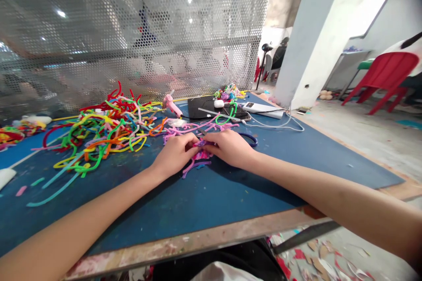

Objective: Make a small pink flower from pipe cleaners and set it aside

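Between my two hands, just above the blue table mat [211,202], is a small bundle of pink and purple pipe cleaners [201,153]. My left hand [176,151] pinches it from the left, thumb and fingers closed. From the right, my right hand [231,147] grips the same bundle, and its fingers cover part of it. Short purple and blue pipe cleaner pieces [199,165] lie on the mat just below. Behind my hands are loose lilac pipe cleaners [217,127] and a dark blue ring-shaped handle [252,139], partly hidden by my right hand.
A large tangle of coloured pipe cleaners [105,129] covers the left side. Toward the back are a pink glue gun [172,106], a black laptop-like slab [198,107], a white power bank [263,109] with a cable [293,128], and a perforated metal screen [132,35].
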Tool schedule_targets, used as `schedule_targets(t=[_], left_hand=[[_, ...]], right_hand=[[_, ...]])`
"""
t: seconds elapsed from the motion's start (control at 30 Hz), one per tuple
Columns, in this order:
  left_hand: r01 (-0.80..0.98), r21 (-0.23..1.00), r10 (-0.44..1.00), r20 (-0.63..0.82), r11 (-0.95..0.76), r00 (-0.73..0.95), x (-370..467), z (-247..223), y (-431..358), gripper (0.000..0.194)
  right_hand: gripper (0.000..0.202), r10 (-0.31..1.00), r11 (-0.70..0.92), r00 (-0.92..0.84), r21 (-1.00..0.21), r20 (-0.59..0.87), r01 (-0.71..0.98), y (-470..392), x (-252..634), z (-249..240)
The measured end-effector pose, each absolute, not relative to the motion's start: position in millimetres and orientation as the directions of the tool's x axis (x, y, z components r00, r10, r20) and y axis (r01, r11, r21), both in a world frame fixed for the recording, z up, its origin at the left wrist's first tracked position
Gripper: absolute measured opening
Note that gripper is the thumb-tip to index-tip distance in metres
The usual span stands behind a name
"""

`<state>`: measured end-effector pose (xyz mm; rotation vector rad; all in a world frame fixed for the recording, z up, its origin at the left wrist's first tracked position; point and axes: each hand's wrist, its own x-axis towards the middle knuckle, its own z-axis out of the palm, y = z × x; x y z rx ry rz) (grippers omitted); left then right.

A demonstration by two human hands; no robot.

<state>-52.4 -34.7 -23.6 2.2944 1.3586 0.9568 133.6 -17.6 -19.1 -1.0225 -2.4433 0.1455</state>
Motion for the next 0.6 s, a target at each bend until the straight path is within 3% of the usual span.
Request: schedule_targets(t=[0.27, 0.37, 0.47, 0.6], left_hand=[[0.465, 0.790, 0.917, 0.341, -0.400, 0.209, -49, -25, -35, 0.025], [0.297, 0.899, 0.946, 0.290, -0.321, 0.143, -44, -23, -39, 0.036], [0.137, 0.956, 0.965, 0.249, -0.259, 0.083, -40, -24, -41, 0.040], [0.200, 0.915, 0.936, 0.341, -0.351, 0.082, -39, -25, -43, 0.033]], right_hand=[[0.019, 0.747, 0.651, -0.494, -0.341, 0.446, 0.678, -21, 133, -15], [0.015, 0.789, 0.611, -0.402, -0.527, 0.464, 0.591, -20, 132, -16], [0.014, 0.803, 0.587, -0.422, -0.680, 0.420, 0.440, -17, 133, -18], [0.023, 0.750, 0.662, -0.464, -0.534, 0.472, 0.526, -14, 134, -18]])
